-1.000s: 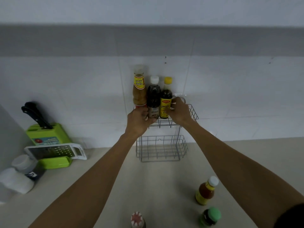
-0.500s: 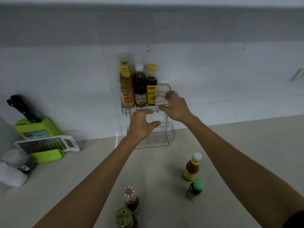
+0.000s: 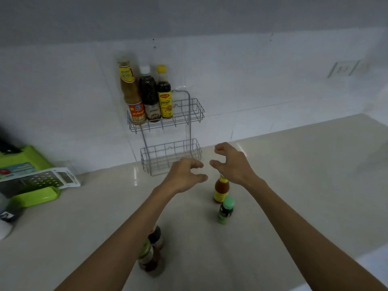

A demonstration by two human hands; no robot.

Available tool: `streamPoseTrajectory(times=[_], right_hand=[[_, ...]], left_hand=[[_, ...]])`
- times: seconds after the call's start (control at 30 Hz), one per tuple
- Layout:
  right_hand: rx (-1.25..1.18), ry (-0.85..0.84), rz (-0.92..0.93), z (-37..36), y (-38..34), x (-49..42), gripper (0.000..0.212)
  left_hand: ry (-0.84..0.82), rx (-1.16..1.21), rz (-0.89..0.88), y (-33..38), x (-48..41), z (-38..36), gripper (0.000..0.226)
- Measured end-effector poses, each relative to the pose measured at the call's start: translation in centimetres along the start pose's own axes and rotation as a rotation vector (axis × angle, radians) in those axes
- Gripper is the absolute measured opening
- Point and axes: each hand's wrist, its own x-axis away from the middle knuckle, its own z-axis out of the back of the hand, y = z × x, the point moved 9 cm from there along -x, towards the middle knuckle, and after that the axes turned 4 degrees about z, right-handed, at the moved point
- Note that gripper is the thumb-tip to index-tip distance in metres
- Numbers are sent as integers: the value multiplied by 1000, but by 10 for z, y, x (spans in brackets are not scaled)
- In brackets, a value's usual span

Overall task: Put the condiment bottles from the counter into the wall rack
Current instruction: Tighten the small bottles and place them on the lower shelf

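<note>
A two-tier wire wall rack (image 3: 197,110) hangs on the white tiles. Its upper basket holds three bottles: a tall amber one (image 3: 130,91), a dark one with a white cap (image 3: 148,93) and a dark one with a yellow cap (image 3: 164,93). The lower basket (image 3: 147,158) holds nothing. On the counter stand an orange sauce bottle (image 3: 220,189) and a green-capped bottle (image 3: 226,210). Two more bottles (image 3: 152,253) are partly hidden under my left forearm. My left hand (image 3: 184,175) and my right hand (image 3: 231,162) hover open above the counter, holding nothing.
At the left are a green knife block (image 3: 23,160), a flat grater (image 3: 37,180) on a green tray, and a white container (image 3: 4,227) at the frame edge. A wall socket (image 3: 344,69) is at the far right. The beige counter (image 3: 304,175) runs rightward.
Both hands have come away from the rack's upper basket and dropped toward the counter, spread open. The camera has tilted down, showing more bottles on the counter.
</note>
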Motion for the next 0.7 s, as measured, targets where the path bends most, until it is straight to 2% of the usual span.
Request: streamPoseTrajectory(times=[0.2, 0.53, 0.7], right_hand=[[89, -47, -11, -2, 35, 10, 54], [102, -190, 23, -18, 63, 17, 52], [117, -135, 124, -11, 54, 21, 53]], left_hand=[[-61, 18, 37, 1, 3, -38, 51], [-37, 24, 218, -19, 7, -78, 52], [10, 70, 257, -23, 17, -79, 50]])
